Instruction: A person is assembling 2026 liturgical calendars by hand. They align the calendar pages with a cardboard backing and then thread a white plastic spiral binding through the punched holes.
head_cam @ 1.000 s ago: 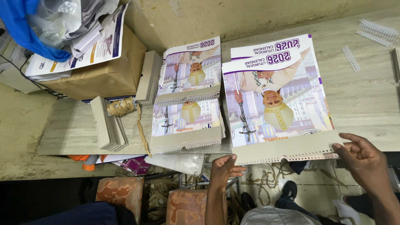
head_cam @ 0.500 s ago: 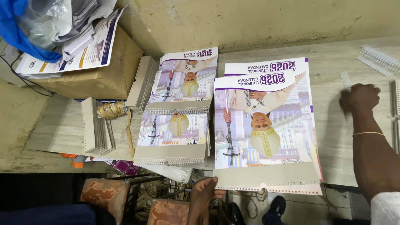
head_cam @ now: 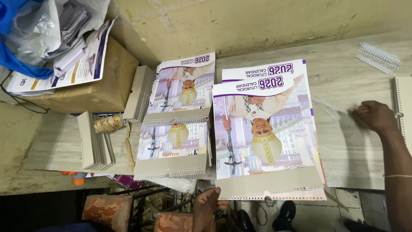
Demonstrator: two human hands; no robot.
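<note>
- Left hand point(head_cam: 209, 203) pinches the near punched edge of the big purple-and-white calendar point(head_cam: 265, 129), centre of the table point(head_cam: 343, 146).
- Right hand point(head_cam: 374, 115), fingers loosely spread, presses a clear plastic binding comb point(head_cam: 327, 107) just right of it.
- Brown cardboard box point(head_cam: 92, 88) sits far left.

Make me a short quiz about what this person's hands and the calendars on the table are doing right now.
1. True or false: the right hand rests on the table beside a clear plastic binding coil.
2. Which hand is at the near edge of the big calendar stack? A) left hand B) right hand C) neither
3. Fill in: a pile of white binding coils lies at the table's far ____ corner.

Key:
1. True; the fingers reach the coil, though whether they grip it is unclear.
2. A; it is at the punched grey bottom edge.
3. Right.
</note>
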